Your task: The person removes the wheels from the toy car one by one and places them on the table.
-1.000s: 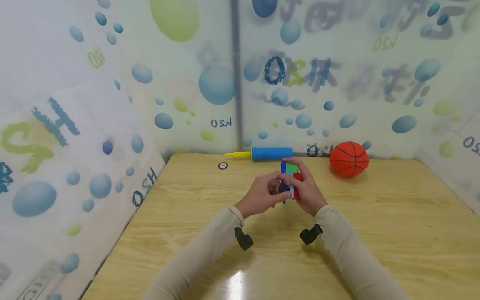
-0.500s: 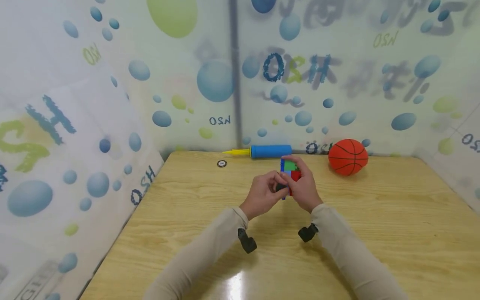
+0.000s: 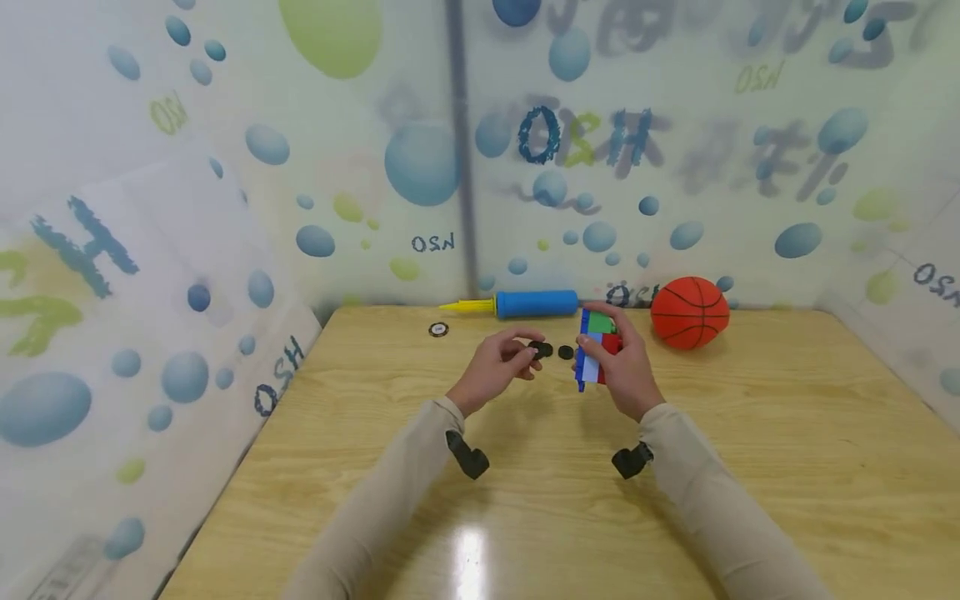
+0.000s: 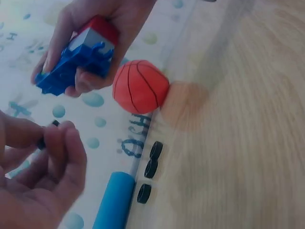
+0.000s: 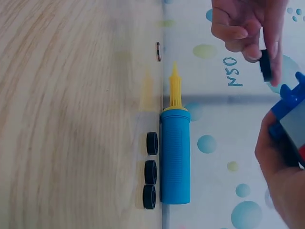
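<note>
My right hand (image 3: 630,375) grips a toy car of building bricks (image 3: 591,371), with a blue base and white, red and green blocks. Its blue side with axle stubs faces left. Just left of it, my left hand (image 3: 495,367) pinches a small black toy wheel (image 5: 265,65) between thumb and fingers, apart from the car. In the right wrist view, three more black wheels stand in a row on the table: one wheel (image 5: 152,143) slightly apart, then a middle wheel (image 5: 150,171) and an end wheel (image 5: 149,196) close together.
A blue hand pump (image 3: 536,304) with a yellow nozzle lies along the table's back edge, beside the wheels. An orange-red ball (image 3: 690,312) with black lines rests behind my right hand. Farther left is a small round chip (image 3: 438,330). Patterned walls border the wooden table (image 3: 375,375).
My left hand has drawn away leftward from the toy car, where both hands were together. The car has moved slightly right in my right hand, and black wheels on the table have come into view.
</note>
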Demonstrator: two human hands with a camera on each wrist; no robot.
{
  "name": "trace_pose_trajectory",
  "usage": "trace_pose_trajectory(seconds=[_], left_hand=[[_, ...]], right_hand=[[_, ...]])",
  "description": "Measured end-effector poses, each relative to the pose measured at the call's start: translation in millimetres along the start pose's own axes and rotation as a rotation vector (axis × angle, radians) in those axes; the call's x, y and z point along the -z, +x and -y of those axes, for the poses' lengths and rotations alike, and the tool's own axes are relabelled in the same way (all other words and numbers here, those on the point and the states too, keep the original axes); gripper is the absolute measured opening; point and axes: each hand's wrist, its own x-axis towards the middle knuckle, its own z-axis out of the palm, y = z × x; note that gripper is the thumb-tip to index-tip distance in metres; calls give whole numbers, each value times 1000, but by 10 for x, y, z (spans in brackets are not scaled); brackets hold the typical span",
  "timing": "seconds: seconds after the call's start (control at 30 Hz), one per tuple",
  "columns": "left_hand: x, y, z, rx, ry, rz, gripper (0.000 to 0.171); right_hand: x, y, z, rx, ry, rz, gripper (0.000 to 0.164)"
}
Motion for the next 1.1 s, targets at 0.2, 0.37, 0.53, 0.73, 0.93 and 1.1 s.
trace_pose_trajectory(seconds=[0.2, 0.37, 0.53, 0.73, 0.93, 1.1], left_hand=[[77, 77, 142, 112, 112, 0, 30], [107, 188, 289, 251, 235, -39, 31], [143, 324, 367, 351, 414, -100, 21], [139, 497, 437, 412, 561, -126, 15], [106, 658, 497, 410, 624, -76, 13], [85, 750, 506, 383, 760, -66, 13]], right_hand=[[38, -24, -34, -18, 27, 27, 47], [68, -29, -44, -20, 44, 34, 46], [80, -28, -37, -7, 58, 50, 47], [110, -44, -42, -20, 70, 46, 47], [139, -42, -62, -15, 97, 40, 48], [168, -58, -46, -25, 85, 27, 48]])
